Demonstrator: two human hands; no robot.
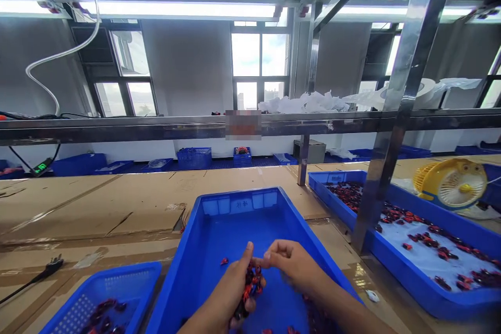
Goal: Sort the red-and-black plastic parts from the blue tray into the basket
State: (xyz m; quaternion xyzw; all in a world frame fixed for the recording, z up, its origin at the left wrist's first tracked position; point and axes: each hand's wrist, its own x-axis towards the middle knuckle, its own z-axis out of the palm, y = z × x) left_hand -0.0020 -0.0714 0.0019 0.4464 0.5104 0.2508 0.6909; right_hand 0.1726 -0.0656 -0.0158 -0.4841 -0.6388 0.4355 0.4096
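Note:
My left hand [230, 289] is closed round a handful of small red and black parts [252, 287], with its thumb pointing up. Close beside it, my right hand [291, 263] is pinched, thumb against forefinger, near the left fingertips. Whatever lies in that pinch is too small to make out. Both hands are over a deep blue tray [211, 235]. Inside the tray, one loose red piece [224, 261] lies left of my hands, and more dark red pieces [319, 315] lie at the near right, partly hidden by my right forearm.
At the lower left stands a blue perforated basket [146, 276] with similar parts. A long blue tray [415, 276] of parts sits right, behind a metal post [385, 167]. A yellow fan [450, 185], a plug [52, 266] and a metal rail [176, 129] are also around.

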